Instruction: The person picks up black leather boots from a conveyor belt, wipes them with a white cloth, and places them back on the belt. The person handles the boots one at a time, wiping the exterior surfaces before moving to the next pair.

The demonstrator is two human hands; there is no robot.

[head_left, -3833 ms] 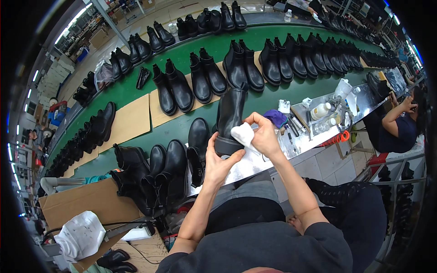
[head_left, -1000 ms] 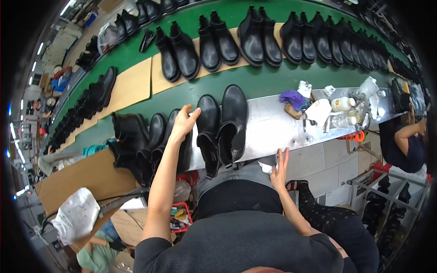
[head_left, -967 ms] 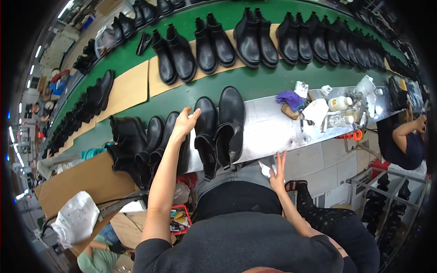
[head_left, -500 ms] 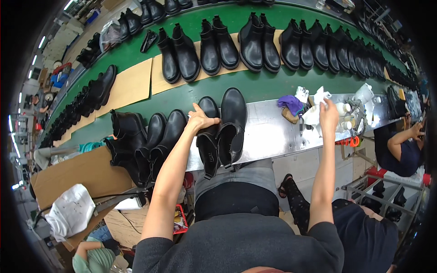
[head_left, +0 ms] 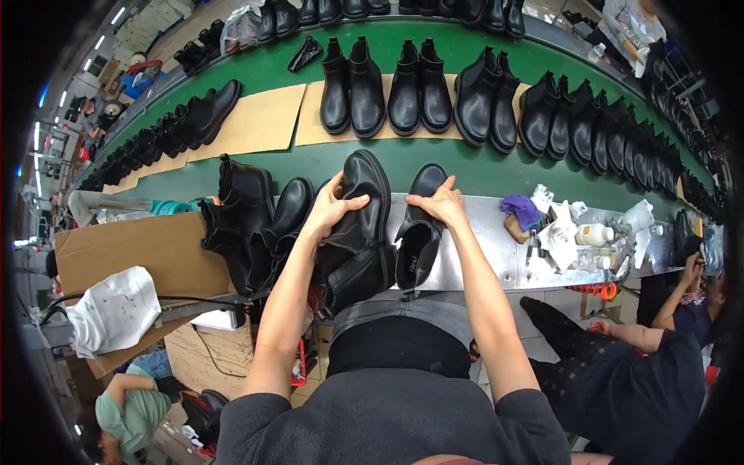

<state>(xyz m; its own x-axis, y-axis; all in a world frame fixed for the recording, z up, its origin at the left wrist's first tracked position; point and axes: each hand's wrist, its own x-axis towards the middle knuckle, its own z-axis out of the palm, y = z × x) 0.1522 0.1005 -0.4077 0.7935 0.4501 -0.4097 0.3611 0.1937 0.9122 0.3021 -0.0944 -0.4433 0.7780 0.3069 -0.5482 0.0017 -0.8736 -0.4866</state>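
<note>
A black ankle boot point(head_left: 364, 182) is tipped on its side at the edge of the metal strip, its sole edge facing right. My left hand point(head_left: 333, 211) grips it around the upper, thumb across the front. To the right stands its black mate point(head_left: 415, 240), opening toward me. My right hand point(head_left: 440, 203) holds that mate by the vamp, thumb to the left and fingers over the far right side. Left of my left hand are several more black boots point(head_left: 267, 225), partly hidden by my forearm.
Rows of black boots point(head_left: 422, 85) stand on cardboard along the green belt point(head_left: 480, 170). On the metal strip at right lie a purple cloth point(head_left: 521, 209), a crumpled white cloth point(head_left: 558, 236) and white bottles point(head_left: 595, 234). A co-worker point(head_left: 628, 380) sits to my right.
My right hand has left the white cloth at right and come over to the right-hand boot. My left hand has taken hold of the other boot and tipped it. The view has shifted.
</note>
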